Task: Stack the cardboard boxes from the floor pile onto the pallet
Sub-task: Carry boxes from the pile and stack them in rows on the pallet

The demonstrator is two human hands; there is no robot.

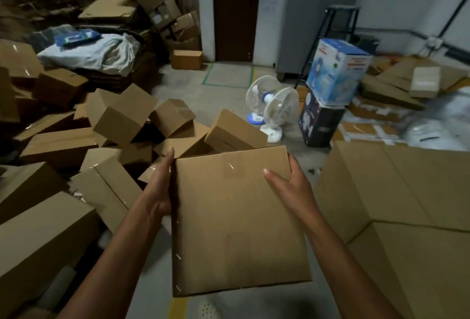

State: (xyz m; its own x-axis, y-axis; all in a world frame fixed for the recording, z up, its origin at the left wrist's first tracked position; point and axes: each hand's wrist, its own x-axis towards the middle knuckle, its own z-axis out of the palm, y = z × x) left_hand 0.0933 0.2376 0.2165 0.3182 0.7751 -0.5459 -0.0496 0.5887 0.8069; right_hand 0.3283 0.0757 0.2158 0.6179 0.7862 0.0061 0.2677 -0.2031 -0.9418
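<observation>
I hold a closed brown cardboard box (236, 222) in the air in front of me, above the floor. My left hand (160, 186) presses flat against its left side, fingers straight and pointing away from me. My right hand (287, 181) grips the far right corner, with the thumb lying on the top face and the fingers wrapped over the right edge. A loose pile of cardboard boxes (122, 117) covers the floor to the left and ahead. Large stacked boxes (396, 191) rise close on my right. No pallet is visible.
Two white table fans (272, 110) stand on the floor ahead, beside a blue fan carton (335, 71) stacked on a dark carton (320, 122). A dark door (236, 10) and a black stool (338, 33) are at the back. Flattened cardboard (389, 89) lies at the far right.
</observation>
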